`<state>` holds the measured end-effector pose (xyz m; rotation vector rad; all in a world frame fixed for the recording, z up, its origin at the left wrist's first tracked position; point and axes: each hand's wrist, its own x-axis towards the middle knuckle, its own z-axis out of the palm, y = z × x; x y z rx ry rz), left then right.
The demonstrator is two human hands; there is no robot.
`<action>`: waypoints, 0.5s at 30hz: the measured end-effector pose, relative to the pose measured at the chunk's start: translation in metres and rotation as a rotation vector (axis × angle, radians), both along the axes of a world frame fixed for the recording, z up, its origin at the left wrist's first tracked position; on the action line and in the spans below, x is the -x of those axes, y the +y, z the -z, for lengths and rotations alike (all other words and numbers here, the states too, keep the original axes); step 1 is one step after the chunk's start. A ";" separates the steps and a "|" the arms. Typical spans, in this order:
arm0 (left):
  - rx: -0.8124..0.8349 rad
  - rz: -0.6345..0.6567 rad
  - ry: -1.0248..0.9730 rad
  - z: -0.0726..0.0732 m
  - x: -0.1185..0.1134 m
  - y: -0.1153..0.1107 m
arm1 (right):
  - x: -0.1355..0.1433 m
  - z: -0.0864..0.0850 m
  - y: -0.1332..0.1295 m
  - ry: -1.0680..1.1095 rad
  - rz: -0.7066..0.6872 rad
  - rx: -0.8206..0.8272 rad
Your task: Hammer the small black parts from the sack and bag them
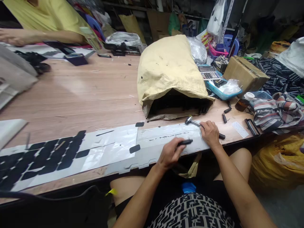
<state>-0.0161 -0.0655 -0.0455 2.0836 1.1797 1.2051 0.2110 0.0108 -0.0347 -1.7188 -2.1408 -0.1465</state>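
My left hand (170, 152) is closed around the left end of a short black cylindrical piece (185, 142), held above the grey-white board (147, 144) along the table's front edge. To its right, my right hand (210, 133) has its fingers wrapped over the handle of a small hammer (195, 122). The metal head lies to the left of that hand, and the dark grip end shows on its right. Black oval pads (135, 148) lie on the board, and many more black pads (51, 155) are on white sheets at the left.
A large tan sack (173, 69) stands open toward me behind the board. Right of it are a calculator (209, 72), a blue basket (223, 91), a cardboard box (245, 74), a brown bottle (244, 102) and a striped cloth (276, 110). A person in yellow (49, 15) sits across the table.
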 end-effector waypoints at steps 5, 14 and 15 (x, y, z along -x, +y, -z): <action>0.055 0.211 0.055 0.037 -0.011 -0.061 | 0.001 0.000 -0.001 -0.019 0.014 0.006; 0.842 -0.062 0.524 0.081 -0.026 -0.059 | 0.002 0.000 -0.002 -0.025 0.013 0.005; 0.863 -0.060 0.556 0.080 -0.029 -0.059 | 0.002 0.000 -0.003 -0.026 0.015 0.006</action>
